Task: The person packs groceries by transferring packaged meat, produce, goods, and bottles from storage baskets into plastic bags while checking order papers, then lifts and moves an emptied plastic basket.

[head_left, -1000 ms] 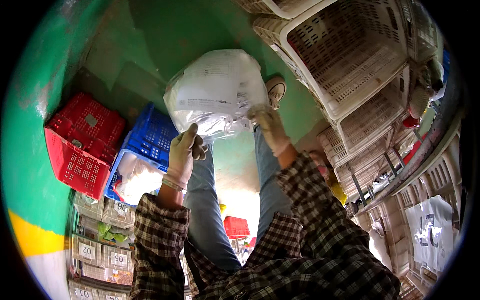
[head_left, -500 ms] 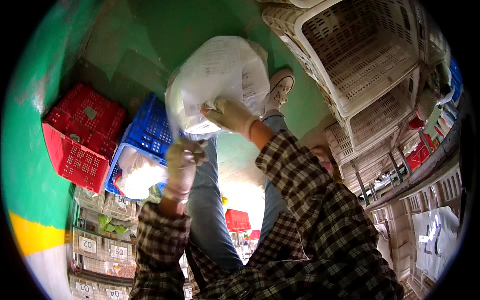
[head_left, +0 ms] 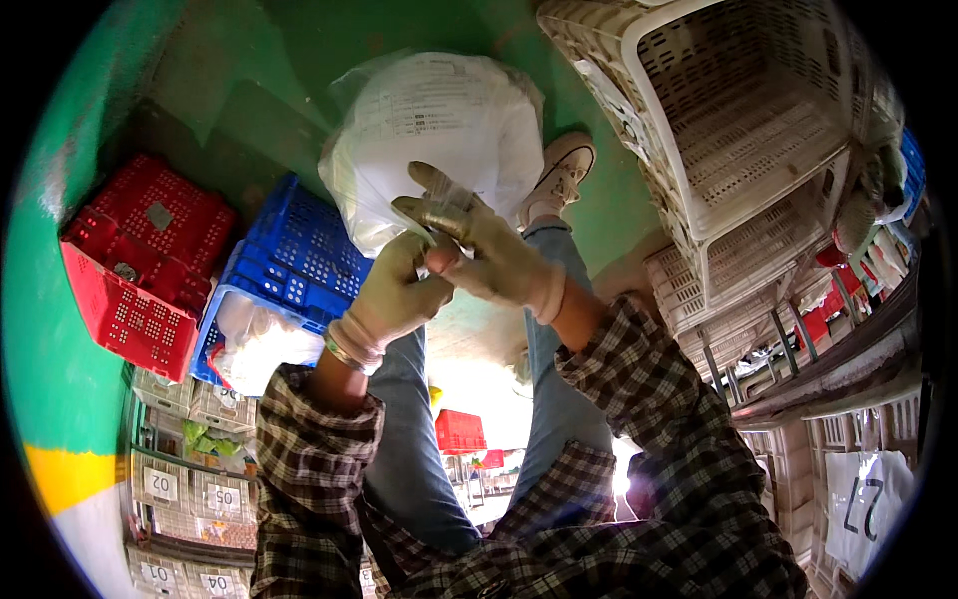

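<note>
The clear plastic bag (head_left: pixel 449 130) lies straight ahead of both gloved hands, a bulging round shape with no strong long axis; its narrower part tapers back toward the person, on the left side. The left hand (head_left: pixel 392 295) sits at that near-left taper, fingers curled in close, and the right hand (head_left: pixel 494 255) is at the bag's near side with two fingers stretched out and apart, overlapping the bag in this view. The right fingertips reach farther forward over it — though whether they touch it I cannot tell. The hands meet just nearer than the bag, right thumb against left fingers; what they pinch between them, if anything, is hidden. Left of the bag stands the blue crate (head_left: pixel 299 240); to its right, a shoe (head_left: pixel 561 178) and, farther out, the off-white crate (head_left: pixel 689 215).
</note>
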`<state>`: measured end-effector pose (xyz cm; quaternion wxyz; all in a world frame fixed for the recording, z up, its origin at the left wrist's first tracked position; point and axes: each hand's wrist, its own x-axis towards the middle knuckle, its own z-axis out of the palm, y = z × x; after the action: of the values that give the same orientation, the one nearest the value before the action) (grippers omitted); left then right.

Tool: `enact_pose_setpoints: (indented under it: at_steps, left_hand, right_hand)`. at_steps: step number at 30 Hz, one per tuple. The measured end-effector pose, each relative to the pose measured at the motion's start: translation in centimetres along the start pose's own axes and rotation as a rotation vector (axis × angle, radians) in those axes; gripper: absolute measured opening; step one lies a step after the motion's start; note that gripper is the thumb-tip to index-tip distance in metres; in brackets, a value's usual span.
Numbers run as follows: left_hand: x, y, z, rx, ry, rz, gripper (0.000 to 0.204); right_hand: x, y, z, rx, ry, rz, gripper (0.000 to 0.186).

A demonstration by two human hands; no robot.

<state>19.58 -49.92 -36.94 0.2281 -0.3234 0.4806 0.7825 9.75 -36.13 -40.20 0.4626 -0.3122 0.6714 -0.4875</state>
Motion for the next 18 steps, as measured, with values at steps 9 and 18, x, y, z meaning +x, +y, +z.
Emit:
enact_pose_setpoints:
  at_steps: [9, 18]
  left_hand:
    - [4.1, 4.6, -0.9, 0.921, -0.307, 0.093, 0.029]
    - [9.0, 4.7, -3.7, 1.190, -0.252, -0.070, 0.042]
  right_hand:
    - [3.2, 2.7, -3.2, 0.228, -0.235, 0.048, 0.047]
    - [1.6, 5.2, -5.3, -0.635, -0.224, 0.054, 0.023]
